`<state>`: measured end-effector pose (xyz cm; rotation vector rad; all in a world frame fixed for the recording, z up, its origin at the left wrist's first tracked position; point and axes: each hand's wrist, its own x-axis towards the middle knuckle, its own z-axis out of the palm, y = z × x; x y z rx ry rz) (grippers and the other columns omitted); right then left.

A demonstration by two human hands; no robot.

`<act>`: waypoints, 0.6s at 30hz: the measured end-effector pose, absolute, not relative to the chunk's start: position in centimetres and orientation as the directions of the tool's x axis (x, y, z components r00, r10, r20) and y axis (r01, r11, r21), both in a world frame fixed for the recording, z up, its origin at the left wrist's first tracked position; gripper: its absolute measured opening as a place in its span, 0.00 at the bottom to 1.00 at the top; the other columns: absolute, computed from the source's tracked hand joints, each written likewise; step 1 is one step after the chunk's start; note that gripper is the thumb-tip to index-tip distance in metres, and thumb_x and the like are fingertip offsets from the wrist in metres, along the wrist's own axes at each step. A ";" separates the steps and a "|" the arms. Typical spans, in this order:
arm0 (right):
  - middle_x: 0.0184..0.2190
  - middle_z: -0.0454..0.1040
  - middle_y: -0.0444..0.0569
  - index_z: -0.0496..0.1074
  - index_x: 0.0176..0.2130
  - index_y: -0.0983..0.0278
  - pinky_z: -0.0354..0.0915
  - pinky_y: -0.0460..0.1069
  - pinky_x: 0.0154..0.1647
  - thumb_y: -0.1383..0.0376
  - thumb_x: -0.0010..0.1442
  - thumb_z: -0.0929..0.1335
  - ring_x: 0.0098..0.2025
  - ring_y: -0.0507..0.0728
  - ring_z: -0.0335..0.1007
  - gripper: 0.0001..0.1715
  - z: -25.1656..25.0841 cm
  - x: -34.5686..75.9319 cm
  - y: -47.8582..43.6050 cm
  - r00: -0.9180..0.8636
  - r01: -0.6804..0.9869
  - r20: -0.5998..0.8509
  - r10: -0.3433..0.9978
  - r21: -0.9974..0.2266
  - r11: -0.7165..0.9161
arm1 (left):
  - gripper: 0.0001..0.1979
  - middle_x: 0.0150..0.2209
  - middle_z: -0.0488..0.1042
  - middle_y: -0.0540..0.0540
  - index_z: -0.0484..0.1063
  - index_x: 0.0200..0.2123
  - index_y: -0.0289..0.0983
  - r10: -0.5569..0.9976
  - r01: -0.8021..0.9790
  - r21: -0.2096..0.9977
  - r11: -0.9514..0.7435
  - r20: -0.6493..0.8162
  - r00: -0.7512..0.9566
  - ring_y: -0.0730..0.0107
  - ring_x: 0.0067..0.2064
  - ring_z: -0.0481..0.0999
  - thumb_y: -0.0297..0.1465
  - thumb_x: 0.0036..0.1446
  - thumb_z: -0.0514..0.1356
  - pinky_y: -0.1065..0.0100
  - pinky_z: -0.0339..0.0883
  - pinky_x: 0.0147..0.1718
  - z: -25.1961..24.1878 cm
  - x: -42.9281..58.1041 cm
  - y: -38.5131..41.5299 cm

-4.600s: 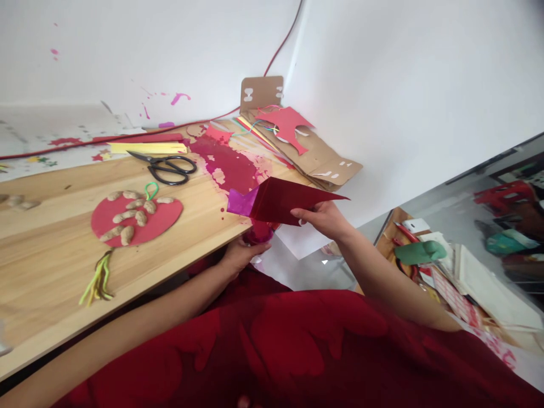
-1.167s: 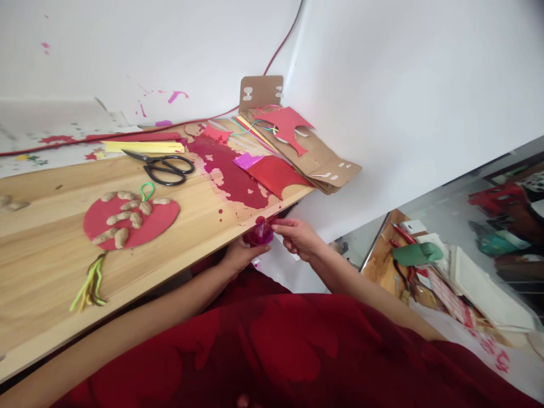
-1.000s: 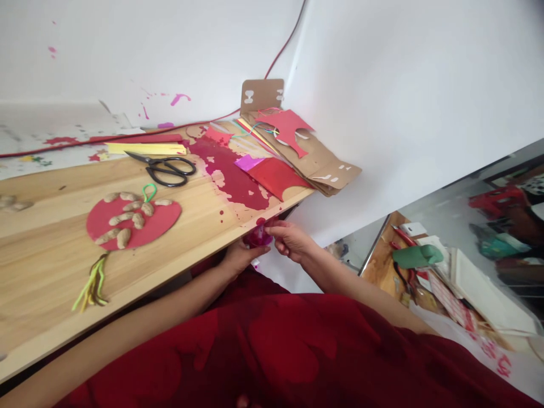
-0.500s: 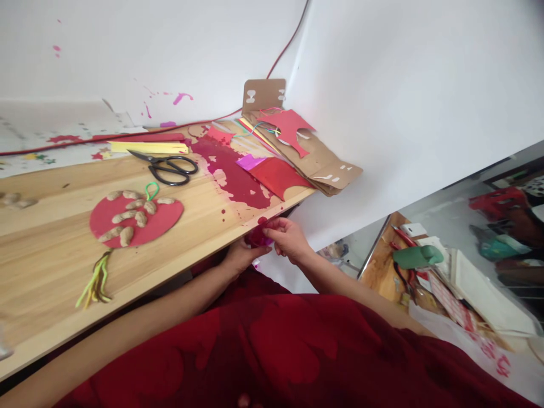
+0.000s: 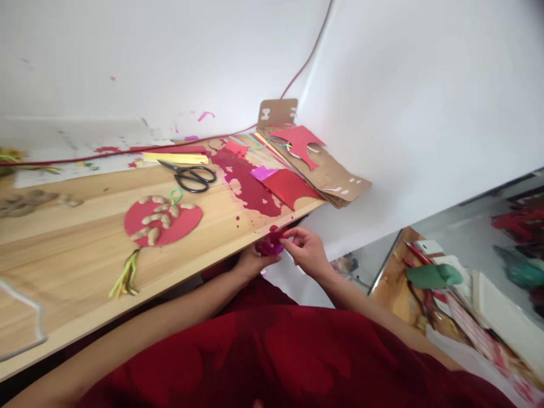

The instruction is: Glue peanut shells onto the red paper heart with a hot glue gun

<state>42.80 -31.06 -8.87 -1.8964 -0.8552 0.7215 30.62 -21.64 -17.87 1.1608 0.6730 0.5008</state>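
Note:
Just off the table's front edge, my left hand (image 5: 254,262) is closed round a small shiny magenta thing (image 5: 269,247), perhaps plastic; its kind is unclear. The fingers of my right hand (image 5: 308,249) pinch at its upper right rim. Left of the hands, a red paper oval (image 5: 189,221) lies on the table with several peanuts (image 5: 153,235) on it. It has a green loop (image 5: 175,196) at the top and a yellow-green tassel (image 5: 126,276) below. Black-handled scissors (image 5: 193,178) lie open behind the oval.
Dark red stain (image 5: 244,178) covers the table (image 5: 80,255) near its right end. Red paper (image 5: 293,187), a cut red sheet (image 5: 300,139) and brown cardboard (image 5: 340,175) lie there. Yellow strips (image 5: 176,158) and a red cable (image 5: 106,154) run along the back. More peanuts (image 5: 29,201) lie left.
The view has swung left, so everything sits further right and more of the table's left side shows. Both hands stay at the magenta thing, which shows slightly more.

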 end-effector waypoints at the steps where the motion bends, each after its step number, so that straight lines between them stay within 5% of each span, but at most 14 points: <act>1: 0.14 0.63 0.36 0.75 0.32 0.60 0.54 0.46 0.18 0.55 0.53 0.73 0.15 0.50 0.58 0.12 -8.8 42.9 -31.1 0.591 0.298 -0.122 0.797 -0.886 -0.356 | 0.30 0.41 0.81 0.43 0.77 0.46 0.37 0.670 -0.023 0.940 0.339 -0.224 0.708 0.56 0.43 0.79 0.33 0.36 0.77 0.55 0.71 0.48 -18.0 30.7 -21.7; 18: 0.16 0.61 0.39 0.76 0.31 0.60 0.51 0.49 0.24 0.54 0.54 0.73 0.21 0.53 0.55 0.12 -7.5 43.6 -30.8 0.529 0.524 -0.032 0.848 -0.774 -0.356 | 0.36 0.50 0.80 0.39 0.76 0.51 0.39 0.687 -0.115 0.938 0.326 -0.151 0.711 0.46 0.54 0.77 0.29 0.33 0.78 0.47 0.66 0.58 -17.7 30.7 -21.5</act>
